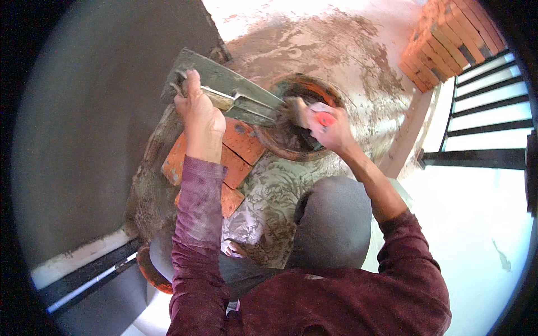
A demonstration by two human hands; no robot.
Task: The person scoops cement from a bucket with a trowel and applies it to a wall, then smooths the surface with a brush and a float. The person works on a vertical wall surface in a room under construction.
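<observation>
Plastering float [249, 91] up in the head view, and it's hanging tilted just left of the basin [320, 88], its lower end reaching in over the rim. My left hand [200, 109] is wrapped round the float, gripping by the handle, the blade sloping down toward the basin. My right hand [333, 130] is over the basin, clenched on a red-and-tan tool [301, 113], too blurred to name, right by the blade's low end; whether they touch, I can't tell. Dark, wet-looking mix sits inside the basin. Loose bricks [242, 141] lie just left of the basin on my side; more bricks [445, 47] are stacked beyond it to the right, and a grey wall [95, 112] rises well to its left.

To do this well, I'd say: left wrist firm, so the blade doesn't twist under the tool. Hold that downward slope, low end inside the rim, so anything loose drops into the basin rather than onto the bricks. Short, even strokes toward the basin, light pressure, right knuckles clear of the blade's edge.
</observation>
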